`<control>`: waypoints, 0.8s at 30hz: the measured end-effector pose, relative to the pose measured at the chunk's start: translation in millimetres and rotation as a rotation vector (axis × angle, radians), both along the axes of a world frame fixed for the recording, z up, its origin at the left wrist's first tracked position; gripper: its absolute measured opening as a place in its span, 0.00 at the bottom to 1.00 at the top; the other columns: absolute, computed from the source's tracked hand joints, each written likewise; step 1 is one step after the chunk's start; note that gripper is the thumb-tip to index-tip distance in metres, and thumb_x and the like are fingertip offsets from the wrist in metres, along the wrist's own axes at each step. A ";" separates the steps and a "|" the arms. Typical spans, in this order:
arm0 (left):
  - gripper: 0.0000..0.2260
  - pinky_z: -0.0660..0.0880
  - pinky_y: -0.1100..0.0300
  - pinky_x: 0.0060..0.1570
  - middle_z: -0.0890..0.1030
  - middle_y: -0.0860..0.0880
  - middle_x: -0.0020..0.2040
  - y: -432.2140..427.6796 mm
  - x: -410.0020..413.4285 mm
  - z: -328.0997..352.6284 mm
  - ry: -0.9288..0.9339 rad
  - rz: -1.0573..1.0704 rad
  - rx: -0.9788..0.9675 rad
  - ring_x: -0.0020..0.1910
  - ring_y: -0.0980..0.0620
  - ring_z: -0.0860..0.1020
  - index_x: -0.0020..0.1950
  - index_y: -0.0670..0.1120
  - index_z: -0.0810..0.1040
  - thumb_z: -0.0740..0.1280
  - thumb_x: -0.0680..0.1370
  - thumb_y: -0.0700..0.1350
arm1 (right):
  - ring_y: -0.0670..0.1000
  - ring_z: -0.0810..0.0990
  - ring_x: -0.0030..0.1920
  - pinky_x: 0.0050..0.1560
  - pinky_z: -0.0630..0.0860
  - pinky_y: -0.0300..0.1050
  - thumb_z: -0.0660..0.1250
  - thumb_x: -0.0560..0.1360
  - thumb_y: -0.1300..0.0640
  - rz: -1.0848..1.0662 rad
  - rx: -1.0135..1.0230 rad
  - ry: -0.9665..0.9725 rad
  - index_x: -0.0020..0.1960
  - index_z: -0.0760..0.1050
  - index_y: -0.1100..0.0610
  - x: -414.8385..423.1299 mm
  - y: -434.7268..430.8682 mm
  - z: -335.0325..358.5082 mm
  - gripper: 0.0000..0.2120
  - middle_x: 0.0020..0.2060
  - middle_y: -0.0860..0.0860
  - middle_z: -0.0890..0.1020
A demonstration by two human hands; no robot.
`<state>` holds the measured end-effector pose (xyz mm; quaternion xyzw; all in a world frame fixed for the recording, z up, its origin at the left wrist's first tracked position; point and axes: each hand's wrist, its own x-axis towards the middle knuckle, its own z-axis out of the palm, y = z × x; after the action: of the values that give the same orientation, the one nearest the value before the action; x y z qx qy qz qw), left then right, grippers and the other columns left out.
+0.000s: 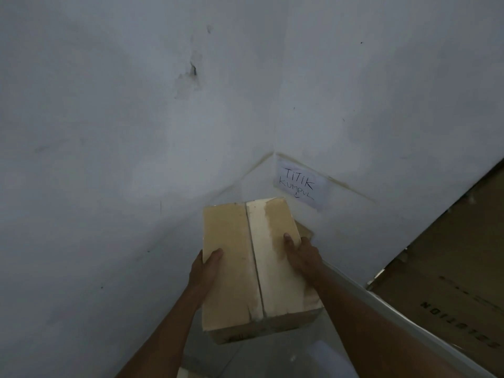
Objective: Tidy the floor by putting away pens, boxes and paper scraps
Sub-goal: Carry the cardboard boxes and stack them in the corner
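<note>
Both hands, left hand (204, 271) and right hand (301, 255), grip the cardboard box (245, 266).

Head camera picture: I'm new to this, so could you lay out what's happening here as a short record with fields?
held thing: tan rectangular cardboard box, seam down its top
left grip: hand holds the box's left side, thumb on top
right grip: hand holds its right side, thumb on top
place: corner of two white walls
sign: white paper sheet on the right wall, handwritten "TITIK KUMPUL" with a down arrow
nearby: large brown cardboard sheet at right
</note>
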<state>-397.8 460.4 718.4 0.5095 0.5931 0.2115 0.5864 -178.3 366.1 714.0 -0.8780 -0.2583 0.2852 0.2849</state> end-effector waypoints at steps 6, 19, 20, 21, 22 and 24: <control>0.22 0.75 0.43 0.60 0.78 0.44 0.62 8.8 19.9 -2.2 -0.012 0.001 -0.014 0.57 0.41 0.78 0.69 0.48 0.72 0.64 0.78 0.56 | 0.62 0.77 0.59 0.57 0.73 0.54 0.50 0.74 0.29 0.013 0.005 0.024 0.69 0.65 0.59 17.4 4.5 0.2 0.39 0.61 0.59 0.76; 0.24 0.75 0.42 0.60 0.78 0.43 0.62 41.7 131.7 -23.8 0.039 0.128 -0.057 0.56 0.41 0.79 0.69 0.48 0.72 0.64 0.77 0.58 | 0.61 0.73 0.65 0.67 0.68 0.57 0.53 0.78 0.34 0.126 0.004 0.054 0.72 0.64 0.59 135.6 59.7 -18.0 0.35 0.66 0.59 0.74; 0.24 0.75 0.42 0.60 0.78 0.43 0.62 43.1 141.4 -25.7 0.039 0.148 -0.059 0.56 0.41 0.79 0.69 0.48 0.72 0.64 0.77 0.58 | 0.61 0.73 0.65 0.67 0.68 0.57 0.53 0.78 0.34 0.140 0.000 0.045 0.71 0.65 0.60 146.0 65.1 -19.5 0.34 0.65 0.59 0.74; 0.24 0.75 0.42 0.60 0.79 0.43 0.62 45.8 153.7 -28.5 0.039 0.172 -0.064 0.56 0.41 0.79 0.69 0.48 0.73 0.64 0.77 0.58 | 0.61 0.73 0.64 0.66 0.69 0.55 0.53 0.77 0.35 0.155 0.001 0.040 0.70 0.66 0.60 159.1 71.9 -21.1 0.34 0.64 0.59 0.75; 0.24 0.75 0.42 0.60 0.79 0.43 0.61 48.8 164.5 -30.9 0.043 0.193 -0.072 0.56 0.41 0.79 0.68 0.48 0.73 0.65 0.77 0.58 | 0.61 0.74 0.63 0.65 0.71 0.54 0.54 0.77 0.35 0.171 0.000 0.034 0.69 0.67 0.60 171.1 77.9 -22.6 0.33 0.63 0.59 0.76; 0.24 0.75 0.42 0.60 0.79 0.42 0.61 52.7 184.7 -35.8 0.048 0.221 -0.100 0.56 0.40 0.79 0.68 0.48 0.73 0.65 0.76 0.58 | 0.61 0.76 0.62 0.64 0.72 0.55 0.54 0.77 0.35 0.216 -0.004 0.014 0.68 0.68 0.58 194.5 87.8 -26.6 0.32 0.62 0.58 0.77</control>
<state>-213.1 513.1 682.5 0.4161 0.6694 0.2327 0.5697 16.2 453.9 687.5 -0.8435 -0.3490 0.3210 0.2524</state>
